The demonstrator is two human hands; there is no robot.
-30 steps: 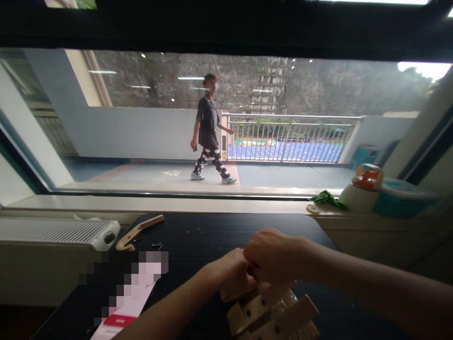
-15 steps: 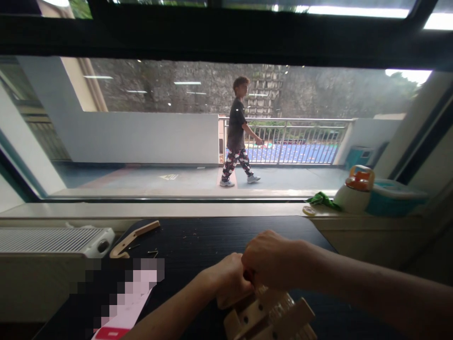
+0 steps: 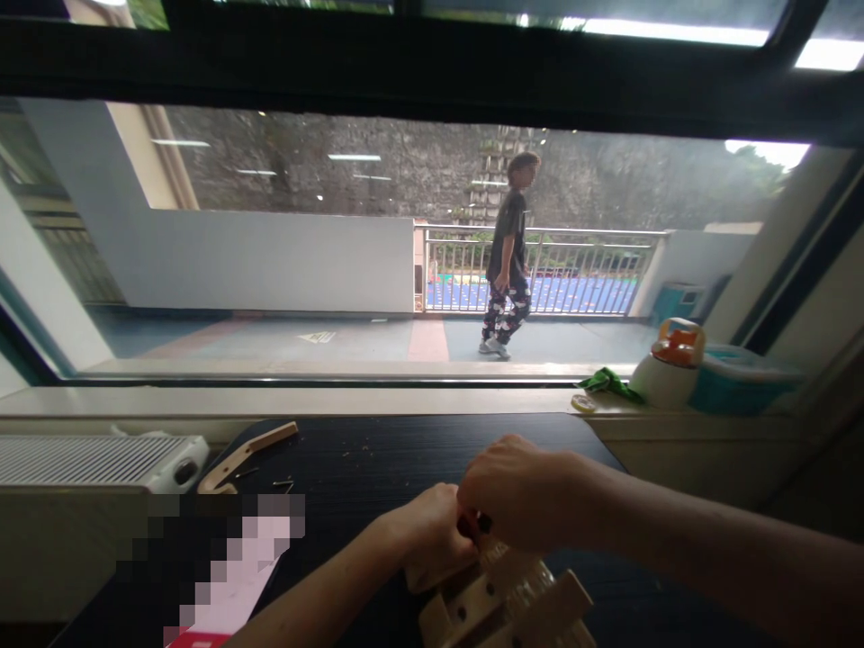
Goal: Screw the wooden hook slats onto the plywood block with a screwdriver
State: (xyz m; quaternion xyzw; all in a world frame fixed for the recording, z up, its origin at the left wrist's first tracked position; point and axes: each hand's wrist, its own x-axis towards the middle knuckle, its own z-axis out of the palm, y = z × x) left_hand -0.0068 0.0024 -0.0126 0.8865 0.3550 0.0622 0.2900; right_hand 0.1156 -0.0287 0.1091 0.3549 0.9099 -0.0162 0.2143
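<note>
Counts, left to right. One white slatted radiator (image 3: 101, 461) was seen at the far left. One hook-ended wooden piece (image 3: 247, 454) was left on the black table (image 3: 337, 522), with at least two thin metal pins (image 3: 283, 483) lying just beside it; exact number not resolved. One pink-and-white sheet (image 3: 247, 571), partly pixelated, was placed nearer the wearer. A few small crumbs (image 3: 364, 447) were scattered toward the table's far edge.

Two hands were in play, set against each other over one wooden assembly (image 3: 476, 598) at the near edge of the table, right of centre. Left hand (image 3: 432, 526) was laid over the assembly's left block, fingers bent; grip could not be told. Right hand (image 3: 509, 490) was curled in narrow from the right, fingertips hidden; whether anything was pinched could not be told. At least two dark holes were visible in one bar of the assembly; its pieces could not be fully counted.

Beyond the glass, one person (image 3: 508, 238) was framed against one metal railing (image 3: 580, 270).

Containers: one teal bin (image 3: 667, 304) was seen outside; on the windowsill (image 3: 405, 401), one orange-topped white jug (image 3: 665, 380) was stood beside one lidded teal tub (image 3: 746, 382). Contents of all three could not be made out.
</note>
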